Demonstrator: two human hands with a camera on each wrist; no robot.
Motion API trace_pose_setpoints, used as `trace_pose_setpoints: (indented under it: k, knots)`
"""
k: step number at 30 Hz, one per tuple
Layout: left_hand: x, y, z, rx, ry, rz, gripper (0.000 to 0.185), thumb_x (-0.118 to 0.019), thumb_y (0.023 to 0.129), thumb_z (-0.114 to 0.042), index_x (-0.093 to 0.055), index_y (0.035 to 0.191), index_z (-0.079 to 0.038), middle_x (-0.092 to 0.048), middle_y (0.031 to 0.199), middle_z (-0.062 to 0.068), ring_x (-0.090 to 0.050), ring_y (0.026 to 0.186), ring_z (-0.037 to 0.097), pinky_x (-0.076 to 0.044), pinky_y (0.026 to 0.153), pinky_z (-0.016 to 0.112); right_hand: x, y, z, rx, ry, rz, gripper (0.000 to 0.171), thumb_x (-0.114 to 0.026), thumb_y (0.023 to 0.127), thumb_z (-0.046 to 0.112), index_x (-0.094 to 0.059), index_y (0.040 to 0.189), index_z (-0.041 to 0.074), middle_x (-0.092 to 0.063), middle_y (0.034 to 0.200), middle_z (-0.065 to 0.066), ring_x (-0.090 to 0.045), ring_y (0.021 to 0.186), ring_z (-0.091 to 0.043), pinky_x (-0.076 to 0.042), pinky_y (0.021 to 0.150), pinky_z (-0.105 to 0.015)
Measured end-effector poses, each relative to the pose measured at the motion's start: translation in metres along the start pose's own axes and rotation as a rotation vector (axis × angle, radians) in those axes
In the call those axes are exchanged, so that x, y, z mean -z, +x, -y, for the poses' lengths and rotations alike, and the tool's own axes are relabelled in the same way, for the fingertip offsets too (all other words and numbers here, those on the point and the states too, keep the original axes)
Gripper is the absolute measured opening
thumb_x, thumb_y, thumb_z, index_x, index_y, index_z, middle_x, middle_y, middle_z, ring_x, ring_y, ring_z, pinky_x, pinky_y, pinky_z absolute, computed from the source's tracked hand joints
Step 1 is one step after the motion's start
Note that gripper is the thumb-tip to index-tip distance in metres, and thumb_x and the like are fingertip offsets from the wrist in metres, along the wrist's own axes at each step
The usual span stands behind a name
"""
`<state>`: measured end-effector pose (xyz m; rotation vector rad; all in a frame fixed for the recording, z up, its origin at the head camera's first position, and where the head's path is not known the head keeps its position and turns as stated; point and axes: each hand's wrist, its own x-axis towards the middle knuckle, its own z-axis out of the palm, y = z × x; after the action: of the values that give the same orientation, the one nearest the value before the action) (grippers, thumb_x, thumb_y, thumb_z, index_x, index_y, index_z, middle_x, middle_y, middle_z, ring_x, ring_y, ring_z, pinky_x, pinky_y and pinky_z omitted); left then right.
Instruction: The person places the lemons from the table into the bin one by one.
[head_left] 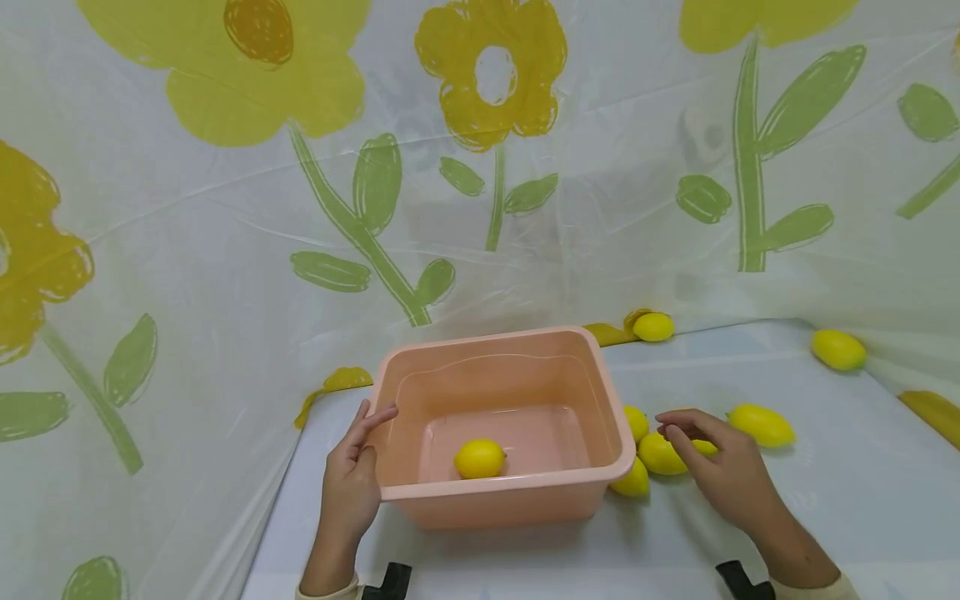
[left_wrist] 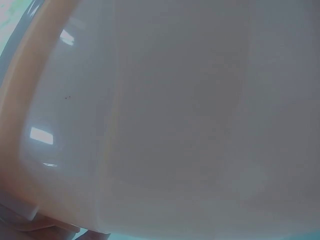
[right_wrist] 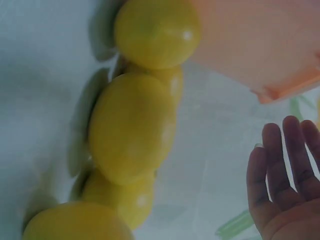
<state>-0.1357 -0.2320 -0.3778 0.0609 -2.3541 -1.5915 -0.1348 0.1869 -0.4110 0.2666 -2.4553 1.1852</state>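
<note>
right now the left hand rests against the near left corner of the pink basin, palm on the outer wall and thumb hooked over the rim, fingers fairly straight rather than clenched. the basin sits on the white table, its long axis running left to right across the head view, open side up. one lemon lies inside on the basin floor near the front wall, its long axis also roughly left to right.

the right hand hovers just right of the basin with fingers relaxed and loosely spread, gripping nothing; its fingertips are over a lemon in the cluster beside the basin's right wall. that lemon's long axis lies left to right. in the right wrist view the clustered lemons press against each other beside the basin's corner, and the fingers are straight.

another lemon lies just right of the hand, tilted slightly; two more sit well apart by the floral backdrop.
</note>
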Motion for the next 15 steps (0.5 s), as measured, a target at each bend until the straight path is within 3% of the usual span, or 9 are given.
trace_pose_setpoints:
  k: [4, 6, 11, 15]
  knots:
    - [-0.001, 0.0, 0.0, 0.0, -0.005, 0.004, 0.053, -0.032, 0.095, 0.01, -0.067, 0.127, -0.013, -0.053, 0.149, 0.002, -0.021, 0.153, 0.01, -0.02, 0.123, 0.056, -0.001, 0.002, -0.011, -0.027, -0.04, 0.025, 0.019, -0.064, 0.097, 0.017, -0.071, 0.113, 0.01, -0.075, 0.107, -0.006, -0.056, 0.09, 0.014, -0.054, 0.073, -0.013]
    - [-0.001, 0.0, -0.001, 0.003, -0.002, 0.004, 0.053, -0.032, 0.095, 0.01, -0.067, 0.128, -0.013, -0.056, 0.147, 0.001, -0.021, 0.153, 0.009, -0.021, 0.123, 0.055, -0.002, 0.003, -0.016, -0.024, -0.077, 0.045, 0.021, -0.066, 0.096, 0.018, -0.07, 0.115, 0.011, -0.074, 0.111, -0.006, -0.058, 0.093, 0.008, -0.055, 0.076, -0.018]
    - [0.0, 0.0, -0.001, 0.012, 0.005, -0.005, 0.053, -0.032, 0.095, 0.011, -0.068, 0.126, -0.013, -0.058, 0.144, 0.001, -0.021, 0.153, 0.008, -0.023, 0.123, 0.051, -0.006, 0.005, -0.027, 0.027, -0.152, 0.112, 0.031, -0.072, 0.092, 0.015, -0.068, 0.122, 0.011, -0.072, 0.119, -0.009, -0.066, 0.104, -0.022, -0.057, 0.086, -0.038]
    - [-0.001, 0.0, -0.002, 0.009, 0.009, -0.007, 0.054, -0.032, 0.094, 0.011, -0.068, 0.126, -0.015, -0.059, 0.143, 0.001, -0.021, 0.153, 0.008, -0.023, 0.123, 0.052, -0.007, 0.005, -0.03, 0.023, -0.154, 0.186, 0.039, -0.073, 0.09, 0.014, -0.065, 0.128, 0.008, -0.068, 0.125, -0.015, -0.064, 0.112, -0.037, -0.053, 0.092, -0.057]
